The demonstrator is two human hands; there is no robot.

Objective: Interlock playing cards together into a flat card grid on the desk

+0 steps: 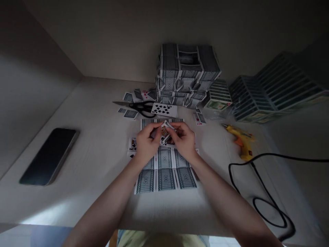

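Observation:
Between my fingertips is a playing card, a face card that looks folded or bent. My left hand pinches it from the left, and my right hand pinches it from the right. Below my hands lies a panel of playing cards, mostly backs up in rows. Part of a king card shows at the panel's left side, beside my left hand. Just beyond my hands, a ten of spades lies face up across the handles of black scissors. My fingers partly hide the card's lower edge.
A tall box-like structure of cards stands at the back. Slatted stacks stand at the right wall. A yellow glue gun lies at right with its black cable. A phone lies at left; card pieces are near the scissors.

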